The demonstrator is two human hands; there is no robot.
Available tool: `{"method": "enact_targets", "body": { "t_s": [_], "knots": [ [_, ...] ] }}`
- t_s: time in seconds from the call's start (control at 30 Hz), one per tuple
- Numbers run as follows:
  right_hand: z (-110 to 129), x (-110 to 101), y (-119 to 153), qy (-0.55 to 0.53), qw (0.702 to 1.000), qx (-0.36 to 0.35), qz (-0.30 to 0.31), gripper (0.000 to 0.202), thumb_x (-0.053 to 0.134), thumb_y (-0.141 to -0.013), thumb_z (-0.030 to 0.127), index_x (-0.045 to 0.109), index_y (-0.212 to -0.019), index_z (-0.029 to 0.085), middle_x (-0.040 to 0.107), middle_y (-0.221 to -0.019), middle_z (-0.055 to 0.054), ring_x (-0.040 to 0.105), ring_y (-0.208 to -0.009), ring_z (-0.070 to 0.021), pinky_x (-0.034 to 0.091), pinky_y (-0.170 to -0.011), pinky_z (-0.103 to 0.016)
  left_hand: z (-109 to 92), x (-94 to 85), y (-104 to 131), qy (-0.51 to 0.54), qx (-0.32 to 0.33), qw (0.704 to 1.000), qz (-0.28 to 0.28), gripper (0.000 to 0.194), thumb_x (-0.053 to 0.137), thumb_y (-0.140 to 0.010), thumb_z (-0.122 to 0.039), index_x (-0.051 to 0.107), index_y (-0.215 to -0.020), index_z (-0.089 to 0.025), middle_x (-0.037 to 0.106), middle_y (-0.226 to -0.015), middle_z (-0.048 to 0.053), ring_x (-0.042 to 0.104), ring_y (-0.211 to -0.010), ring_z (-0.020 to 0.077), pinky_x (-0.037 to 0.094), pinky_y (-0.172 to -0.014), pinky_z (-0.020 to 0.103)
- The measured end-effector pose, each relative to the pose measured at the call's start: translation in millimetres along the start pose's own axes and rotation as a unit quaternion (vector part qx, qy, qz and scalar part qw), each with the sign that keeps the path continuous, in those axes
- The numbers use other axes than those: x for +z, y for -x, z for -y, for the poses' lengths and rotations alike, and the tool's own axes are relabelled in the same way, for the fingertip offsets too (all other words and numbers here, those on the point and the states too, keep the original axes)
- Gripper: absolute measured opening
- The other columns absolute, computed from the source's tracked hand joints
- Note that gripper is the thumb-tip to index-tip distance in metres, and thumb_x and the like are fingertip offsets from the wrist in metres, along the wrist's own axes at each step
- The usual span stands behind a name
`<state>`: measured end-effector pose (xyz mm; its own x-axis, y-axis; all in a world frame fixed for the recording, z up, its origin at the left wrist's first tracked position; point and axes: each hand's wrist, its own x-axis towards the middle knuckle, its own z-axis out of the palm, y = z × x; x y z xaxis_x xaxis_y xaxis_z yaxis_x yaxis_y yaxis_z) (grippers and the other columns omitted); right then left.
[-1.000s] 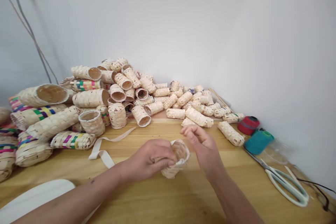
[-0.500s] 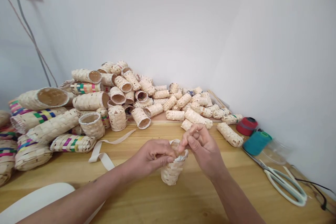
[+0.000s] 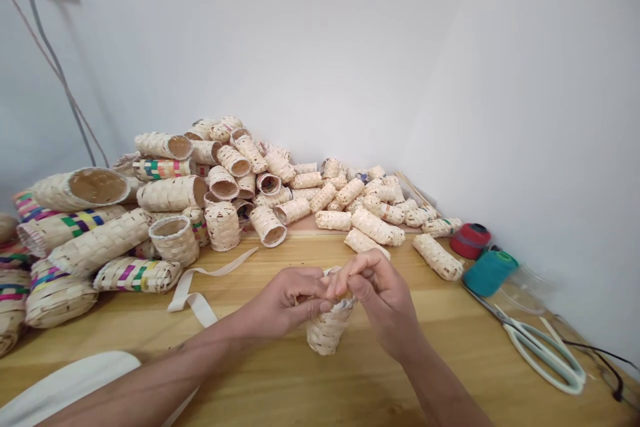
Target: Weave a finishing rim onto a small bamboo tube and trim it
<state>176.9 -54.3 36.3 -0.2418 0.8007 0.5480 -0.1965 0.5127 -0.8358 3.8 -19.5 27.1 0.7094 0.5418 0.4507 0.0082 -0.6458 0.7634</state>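
A small woven cylinder basket [image 3: 327, 332] made of pale strips stands slightly tilted at the middle of the table, its mouth facing up. My left hand [image 3: 300, 297] is closed on its rim, thumb on the outside. Over the right part of the mouth is my right hand [image 3: 377, 293], with thumb and fingers pinched together close to the left fingertips. Whatever is in that pinch is hidden or too fine to see. A whitish edging shows on part of the rim; the hands cover the rest.
A heap of woven cylinders [image 3: 173, 193] fills the back left, with smaller ones [image 3: 377, 225] behind my hands. A pale ribbon [image 3: 200, 303] curls at left. Red [image 3: 470, 240] and teal thread spools [image 3: 490, 272] and scissors [image 3: 545, 353] lie at right on the wooden table [image 3: 280, 387].
My right hand has moved down and left, from above the rim to beside the left fingertips. My left hand stays on the basket's rim.
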Motion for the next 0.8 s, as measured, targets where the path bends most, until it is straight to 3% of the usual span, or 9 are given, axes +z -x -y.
{"method": "enact_targets", "body": {
  "t_s": [0.3,0.43,0.6,0.8],
  "knots": [
    [22,8,-6,0.011,0.995,-0.074,-0.068,0.006,0.057,-0.092,0.028,0.055,-0.087,0.024,0.068,-0.074,0.001,0.068,-0.076,-0.0180,0.054,-0.075,-0.037,-13,-0.8,-2,-0.020,-0.005,0.999,0.027,0.045,0.043,-0.094,-0.044,0.059,-0.066,-0.013,0.049,-0.066,0.001,0.045,-0.064,0.0127,0.037,-0.063,0.024],
    [21,3,-17,0.031,0.989,-0.097,-0.103,0.006,0.056,-0.091,0.025,0.055,-0.086,0.024,0.067,-0.073,0.003,0.067,-0.076,-0.0160,0.053,-0.080,-0.037,-10,-2.4,0,-0.025,-0.014,0.999,0.029,0.037,0.047,-0.094,-0.037,0.065,-0.074,-0.011,0.054,-0.071,0.003,0.049,-0.065,0.0122,0.038,-0.062,0.023],
    [14,-11,-22,0.085,0.992,-0.028,-0.089,0.010,0.055,-0.090,0.029,0.050,-0.085,0.022,0.065,-0.072,0.003,0.066,-0.073,-0.0151,0.052,-0.074,-0.032,-5,-3.4,1,-0.001,-0.036,0.999,-0.017,0.032,0.054,-0.090,-0.037,0.068,-0.078,-0.011,0.059,-0.071,0.004,0.052,-0.066,0.0130,0.039,-0.063,0.022],
    [5,-31,7,0.274,0.960,0.051,-0.024,0.012,0.050,-0.092,0.030,0.054,-0.086,0.021,0.061,-0.069,0.001,0.059,-0.065,-0.0142,0.046,-0.061,-0.025,3,-4.3,2,0.012,-0.098,0.994,-0.047,0.030,0.060,-0.084,-0.040,0.071,-0.088,-0.012,0.064,-0.075,0.003,0.049,-0.064,0.0120,0.036,-0.059,0.021]
  ]
}}
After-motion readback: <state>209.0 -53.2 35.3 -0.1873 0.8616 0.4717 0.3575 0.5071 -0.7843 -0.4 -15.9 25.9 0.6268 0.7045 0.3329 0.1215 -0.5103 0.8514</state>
